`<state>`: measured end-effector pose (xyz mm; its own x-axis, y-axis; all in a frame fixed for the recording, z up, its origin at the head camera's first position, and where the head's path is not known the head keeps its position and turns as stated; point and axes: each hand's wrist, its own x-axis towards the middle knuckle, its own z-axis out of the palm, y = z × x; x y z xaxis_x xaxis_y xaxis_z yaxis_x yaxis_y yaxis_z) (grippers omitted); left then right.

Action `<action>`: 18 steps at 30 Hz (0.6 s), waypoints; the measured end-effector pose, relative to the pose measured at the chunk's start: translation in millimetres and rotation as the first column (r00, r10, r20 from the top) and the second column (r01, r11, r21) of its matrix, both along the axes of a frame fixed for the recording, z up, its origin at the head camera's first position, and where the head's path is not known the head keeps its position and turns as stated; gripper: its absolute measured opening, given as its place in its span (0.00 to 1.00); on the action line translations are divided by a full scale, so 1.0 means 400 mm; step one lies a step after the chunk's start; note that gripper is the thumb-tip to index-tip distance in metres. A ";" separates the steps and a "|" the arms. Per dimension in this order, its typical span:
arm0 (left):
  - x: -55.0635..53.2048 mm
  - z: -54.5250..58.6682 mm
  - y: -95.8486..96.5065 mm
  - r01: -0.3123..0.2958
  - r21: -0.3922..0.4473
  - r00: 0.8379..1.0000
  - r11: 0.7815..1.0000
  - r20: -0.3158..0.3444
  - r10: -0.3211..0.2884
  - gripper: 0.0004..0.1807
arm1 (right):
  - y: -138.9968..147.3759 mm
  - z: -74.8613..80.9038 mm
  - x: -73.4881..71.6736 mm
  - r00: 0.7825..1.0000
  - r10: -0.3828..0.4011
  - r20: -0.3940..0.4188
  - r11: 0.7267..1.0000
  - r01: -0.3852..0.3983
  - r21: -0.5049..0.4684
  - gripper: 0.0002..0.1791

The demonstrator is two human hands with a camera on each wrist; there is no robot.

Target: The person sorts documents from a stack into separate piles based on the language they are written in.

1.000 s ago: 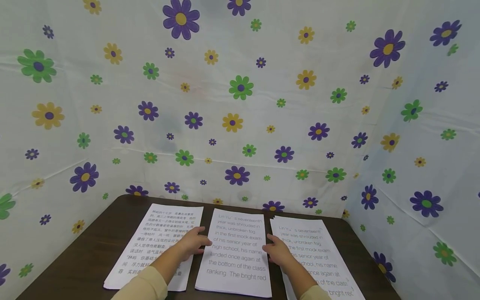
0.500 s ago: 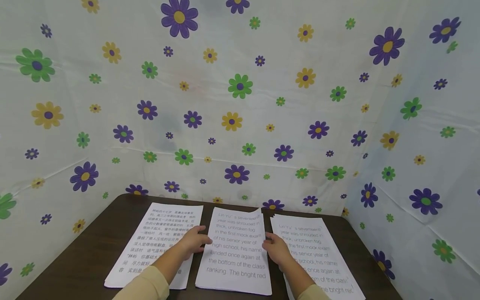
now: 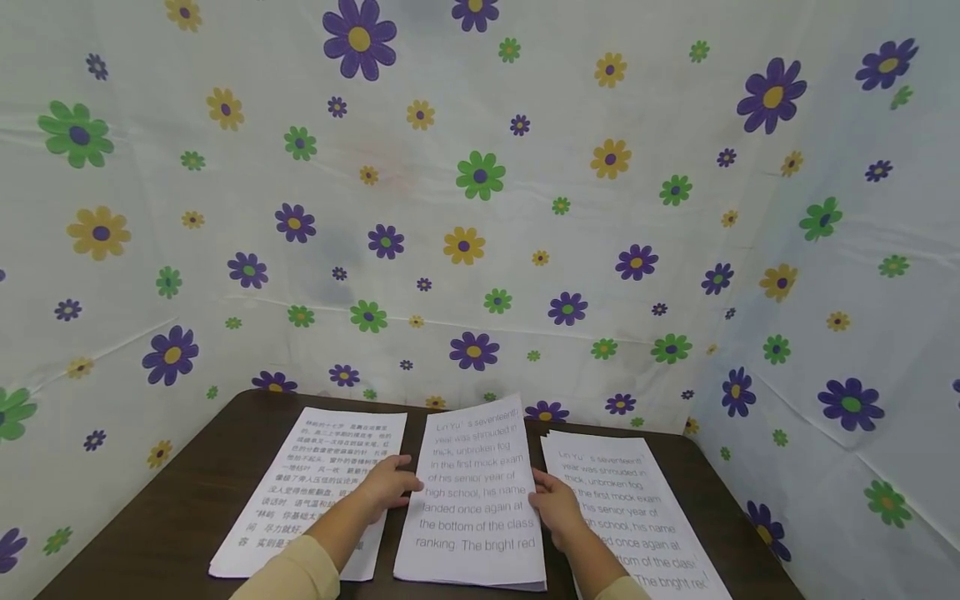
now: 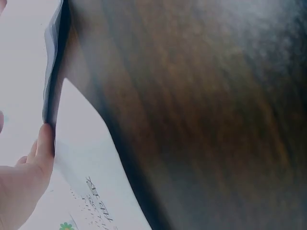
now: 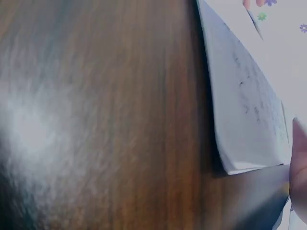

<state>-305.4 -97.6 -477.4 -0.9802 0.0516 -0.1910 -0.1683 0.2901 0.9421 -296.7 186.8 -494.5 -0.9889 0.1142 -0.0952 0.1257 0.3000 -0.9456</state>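
Observation:
A middle stack of printed paper [image 3: 465,533] lies between my two hands, its far right corner raised and bent up. At its left edge, my left hand [image 3: 382,487] touches the side with outstretched fingers. In the left wrist view, a finger of that hand [image 4: 29,177] rests along the layered paper edge. On the opposite side, my right hand [image 3: 558,504] pinches the paper's right edge between thumb and fingers. Only part of this hand [image 5: 300,177] shows at the right border of the right wrist view.
A left stack of paper [image 3: 330,442] with Chinese text lies under my left forearm. The right stack [image 3: 622,467], with English text, is partly covered by my right forearm. All rest on a dark brown table [image 3: 172,475], before a flower-patterned cloth [image 3: 420,192].
The middle stack's far right corner has risen and bent upward while my right hand holds that edge. The left hand stays at the left edge, nearly still.

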 end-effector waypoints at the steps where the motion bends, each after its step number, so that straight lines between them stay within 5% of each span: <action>1: -0.001 -0.002 0.000 -0.001 -0.001 1.000 1.000 -0.005 0.001 0.39 | 0.000 0.005 0.002 1.000 0.009 -0.006 0.999 -0.009 -0.038 0.29; 8: -0.006 -0.010 -0.006 -0.034 -0.047 0.999 0.998 -0.037 0.032 0.35 | 0.001 0.036 0.005 0.998 0.065 -0.016 0.972 -0.067 -0.225 0.30; 18: -0.012 -0.005 -0.008 -0.085 0.009 0.991 0.996 -0.098 0.086 0.31 | 0.002 0.055 0.006 1.000 0.014 -0.014 0.990 -0.016 -0.141 0.29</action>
<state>-310.3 -100.9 -479.4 -0.9951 -0.0324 -0.0932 -0.0985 0.2743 0.9566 -294.3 187.6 -472.6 -0.9916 0.0856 -0.0969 0.1101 0.1654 -0.9801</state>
